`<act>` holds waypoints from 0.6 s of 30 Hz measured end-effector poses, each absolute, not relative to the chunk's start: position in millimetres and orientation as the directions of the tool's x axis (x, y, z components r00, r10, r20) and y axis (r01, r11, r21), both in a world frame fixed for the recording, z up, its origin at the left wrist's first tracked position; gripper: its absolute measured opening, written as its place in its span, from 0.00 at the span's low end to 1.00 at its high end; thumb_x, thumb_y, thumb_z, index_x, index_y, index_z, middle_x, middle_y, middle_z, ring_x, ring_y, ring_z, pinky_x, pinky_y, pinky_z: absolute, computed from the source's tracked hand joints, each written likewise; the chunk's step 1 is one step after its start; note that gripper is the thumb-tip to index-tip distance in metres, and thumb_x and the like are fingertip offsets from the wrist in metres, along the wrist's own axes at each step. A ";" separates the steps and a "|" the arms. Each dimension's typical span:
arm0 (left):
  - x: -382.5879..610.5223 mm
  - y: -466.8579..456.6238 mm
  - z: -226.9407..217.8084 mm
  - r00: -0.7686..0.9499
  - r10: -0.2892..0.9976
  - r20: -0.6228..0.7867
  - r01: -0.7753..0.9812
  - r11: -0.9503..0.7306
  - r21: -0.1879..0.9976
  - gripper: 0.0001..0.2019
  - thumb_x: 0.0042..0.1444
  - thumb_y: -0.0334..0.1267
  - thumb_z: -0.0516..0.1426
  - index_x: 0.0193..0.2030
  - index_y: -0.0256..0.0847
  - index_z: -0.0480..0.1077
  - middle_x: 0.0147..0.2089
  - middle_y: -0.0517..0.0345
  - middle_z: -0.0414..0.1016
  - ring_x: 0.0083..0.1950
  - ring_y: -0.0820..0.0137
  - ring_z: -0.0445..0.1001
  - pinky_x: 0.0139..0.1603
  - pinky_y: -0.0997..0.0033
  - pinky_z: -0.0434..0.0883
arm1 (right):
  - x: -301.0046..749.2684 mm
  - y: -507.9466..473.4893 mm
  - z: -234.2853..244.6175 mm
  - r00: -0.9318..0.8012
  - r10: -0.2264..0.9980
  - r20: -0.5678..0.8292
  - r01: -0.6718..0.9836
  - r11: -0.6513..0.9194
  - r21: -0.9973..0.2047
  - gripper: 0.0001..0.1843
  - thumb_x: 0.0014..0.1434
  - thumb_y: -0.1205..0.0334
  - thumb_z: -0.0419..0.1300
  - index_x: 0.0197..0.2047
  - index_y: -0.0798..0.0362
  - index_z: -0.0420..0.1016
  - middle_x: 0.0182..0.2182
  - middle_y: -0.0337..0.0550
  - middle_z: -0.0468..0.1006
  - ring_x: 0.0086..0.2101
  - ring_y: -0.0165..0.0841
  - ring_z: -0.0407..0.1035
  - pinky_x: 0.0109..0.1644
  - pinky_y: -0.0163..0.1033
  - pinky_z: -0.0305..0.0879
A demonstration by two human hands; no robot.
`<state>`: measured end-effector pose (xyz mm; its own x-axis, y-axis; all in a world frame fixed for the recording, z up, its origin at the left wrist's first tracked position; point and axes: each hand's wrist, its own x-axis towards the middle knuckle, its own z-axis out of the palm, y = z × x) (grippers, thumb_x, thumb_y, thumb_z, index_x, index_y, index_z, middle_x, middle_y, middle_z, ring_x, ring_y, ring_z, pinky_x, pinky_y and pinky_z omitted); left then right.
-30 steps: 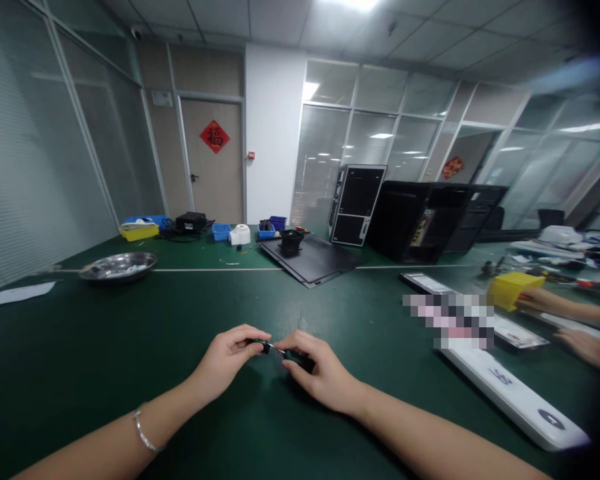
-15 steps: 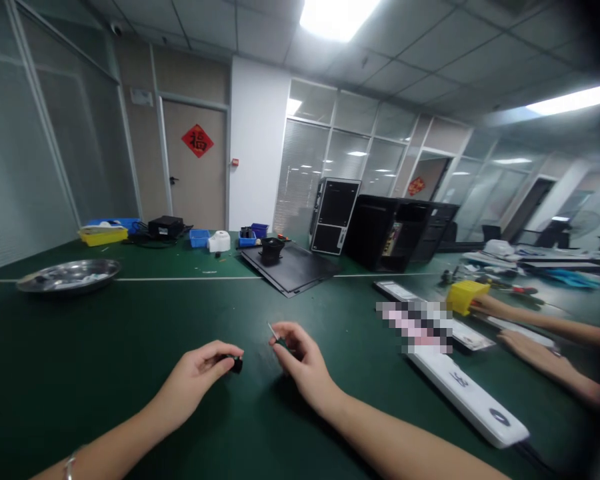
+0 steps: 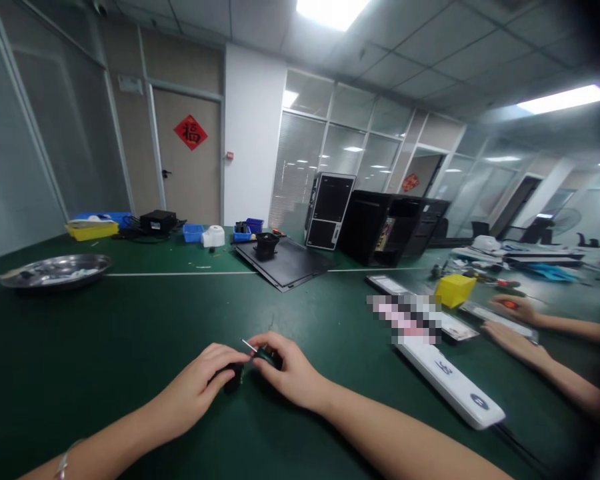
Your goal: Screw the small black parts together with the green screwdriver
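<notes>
Green table point(image 3: 145, 320) is stretching toward a door point(image 3: 187, 183). Left hand point(image 3: 205, 380) is pinching a black part point(image 3: 234, 379) at the table's near side; right hand point(image 3: 294, 375) is gripping a screwdriver point(image 3: 269, 359) just beside the part.

Over the tabletop point(image 3: 145, 327), I have a small part point(image 3: 233, 380) in my left hand point(image 3: 205, 375) and, just right of it, a screwdriver point(image 3: 268, 358) in my right hand point(image 3: 293, 375). A dish point(image 3: 97, 266) lies far left, a power strip point(image 3: 453, 382) right. Beyond my hands lies a panel point(image 3: 303, 261), two computer cases point(image 3: 330, 210) standing behind it and rightward.
</notes>
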<state>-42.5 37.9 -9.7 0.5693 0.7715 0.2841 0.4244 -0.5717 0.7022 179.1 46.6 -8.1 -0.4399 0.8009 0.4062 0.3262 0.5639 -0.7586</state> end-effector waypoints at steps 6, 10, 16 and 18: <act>-46.7 33.7 -1.5 0.508 0.831 0.226 0.540 -0.511 0.669 0.11 0.62 0.42 0.57 0.50 0.47 0.70 0.51 0.52 0.72 0.54 0.55 0.69 0.57 0.55 0.66 | 177.5 40.9 -5.8 -0.466 0.808 0.360 0.420 0.560 -0.714 0.14 0.55 0.74 0.61 0.45 0.53 0.74 0.39 0.42 0.78 0.39 0.34 0.72 0.46 0.39 0.67; -55.1 36.9 0.2 0.570 0.804 0.167 0.550 -0.525 0.649 0.20 0.53 0.42 0.64 0.53 0.48 0.69 0.51 0.53 0.70 0.54 0.55 0.68 0.56 0.56 0.67 | 172.4 35.0 -3.1 -0.485 0.823 0.294 0.544 0.548 -0.636 0.17 0.51 0.67 0.69 0.44 0.53 0.74 0.39 0.43 0.76 0.38 0.36 0.71 0.42 0.39 0.67; -55.4 39.4 -3.7 0.585 0.791 0.179 0.545 -0.547 0.635 0.13 0.55 0.37 0.61 0.48 0.45 0.71 0.43 0.57 0.71 0.48 0.59 0.70 0.51 0.61 0.69 | 162.7 34.2 -5.2 -0.490 0.841 0.230 0.667 0.531 -0.523 0.13 0.52 0.63 0.69 0.41 0.53 0.77 0.37 0.43 0.74 0.36 0.36 0.71 0.40 0.38 0.66; -53.9 40.1 -4.1 0.540 0.819 0.191 0.552 -0.517 0.655 0.14 0.54 0.34 0.59 0.49 0.44 0.71 0.43 0.56 0.71 0.46 0.61 0.70 0.50 0.62 0.68 | 161.9 35.1 -7.8 -0.478 0.840 0.257 0.646 0.534 -0.546 0.11 0.52 0.65 0.69 0.40 0.52 0.77 0.36 0.41 0.74 0.36 0.35 0.71 0.40 0.37 0.66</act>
<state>-53.9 40.1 -4.1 0.5404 0.8193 0.1915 0.5517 -0.5169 0.6546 161.9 35.1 -7.8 -0.4779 0.8401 0.2565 0.6457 0.5340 -0.5458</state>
